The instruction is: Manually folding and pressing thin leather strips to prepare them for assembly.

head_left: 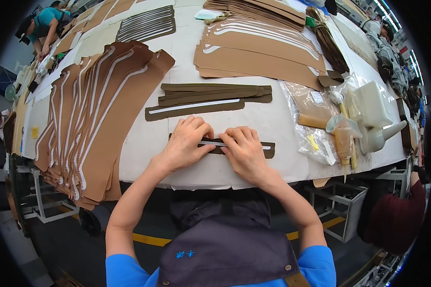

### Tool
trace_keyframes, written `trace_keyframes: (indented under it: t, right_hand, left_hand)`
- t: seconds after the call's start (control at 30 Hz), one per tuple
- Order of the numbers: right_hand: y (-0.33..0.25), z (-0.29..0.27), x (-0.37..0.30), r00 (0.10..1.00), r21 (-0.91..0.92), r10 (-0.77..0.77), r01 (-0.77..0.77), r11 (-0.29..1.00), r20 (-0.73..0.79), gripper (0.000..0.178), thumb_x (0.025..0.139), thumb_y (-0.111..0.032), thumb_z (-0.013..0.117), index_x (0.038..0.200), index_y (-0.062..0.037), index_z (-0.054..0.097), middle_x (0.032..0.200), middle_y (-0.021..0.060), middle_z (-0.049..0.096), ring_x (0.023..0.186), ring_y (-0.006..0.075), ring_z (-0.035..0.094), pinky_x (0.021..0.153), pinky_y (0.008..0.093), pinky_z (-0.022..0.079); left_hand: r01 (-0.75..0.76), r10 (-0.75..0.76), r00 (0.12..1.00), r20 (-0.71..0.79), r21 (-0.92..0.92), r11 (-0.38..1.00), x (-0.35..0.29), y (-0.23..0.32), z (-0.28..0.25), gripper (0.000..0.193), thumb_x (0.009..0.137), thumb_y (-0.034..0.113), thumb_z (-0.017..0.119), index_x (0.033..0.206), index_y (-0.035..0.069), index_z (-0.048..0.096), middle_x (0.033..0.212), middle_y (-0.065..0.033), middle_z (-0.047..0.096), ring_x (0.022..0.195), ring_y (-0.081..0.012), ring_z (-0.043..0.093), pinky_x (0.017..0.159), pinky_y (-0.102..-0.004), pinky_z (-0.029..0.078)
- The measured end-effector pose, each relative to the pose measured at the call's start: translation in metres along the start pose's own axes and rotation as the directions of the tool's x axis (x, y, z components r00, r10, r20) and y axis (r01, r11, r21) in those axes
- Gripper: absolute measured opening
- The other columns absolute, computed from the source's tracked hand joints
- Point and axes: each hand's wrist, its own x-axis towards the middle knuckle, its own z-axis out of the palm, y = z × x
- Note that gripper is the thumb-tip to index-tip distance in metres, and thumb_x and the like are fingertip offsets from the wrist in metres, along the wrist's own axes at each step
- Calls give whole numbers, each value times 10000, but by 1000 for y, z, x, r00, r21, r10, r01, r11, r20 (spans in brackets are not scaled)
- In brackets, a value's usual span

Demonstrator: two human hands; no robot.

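A dark olive strip (pixel 270 153) with a white band along its middle lies near the table's front edge, under both my hands. My left hand (pixel 187 142) covers its left part, fingers curled and thumb pressed to the strip. Close beside it, my right hand (pixel 243 149) pinches the strip with thumb and forefinger, near the middle. Between the hands the strip looks slightly raised or folded; the fingers hide its exact shape. Just beyond lies a pile of similar olive strips (pixel 215 95), the nearest one showing a white band (pixel 194 106).
Fanned brown panels (pixel 111 115) with white bands cover the left side. More brown panels (pixel 258 62) lie at the back, near a sheet of dark strips (pixel 146 24). At right stand a white plastic bottle (pixel 376 105), a glue container (pixel 344 141) and clear bags (pixel 311 103). Other people work around the table.
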Motion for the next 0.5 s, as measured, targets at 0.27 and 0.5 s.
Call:
trace_keyframes:
  t: [0.27, 0.5]
  right_hand:
    - [4, 9, 1, 997, 125, 81, -80, 989, -1, 171, 835, -39, 725, 1000, -72, 696, 1001, 58, 612, 993, 272, 557, 863, 427, 402]
    - [11, 10, -3, 998, 167, 56, -56, 984, 5, 217, 825, -8, 696, 1032, -64, 720, 998, 59, 617, 979, 266, 566, 866, 418, 419]
  left_hand:
    - [64, -66, 998, -5, -176, 982, -3, 2, 1, 233, 862, 116, 793, 1068, 75, 693, 997, -56, 664, 1015, -259, 592, 961, -392, 424]
    - [-155, 149, 985, -85, -69, 986, -8, -14, 9, 145, 888, 80, 762, 1033, 80, 757, 1011, -37, 682, 969, -227, 616, 905, -377, 457]
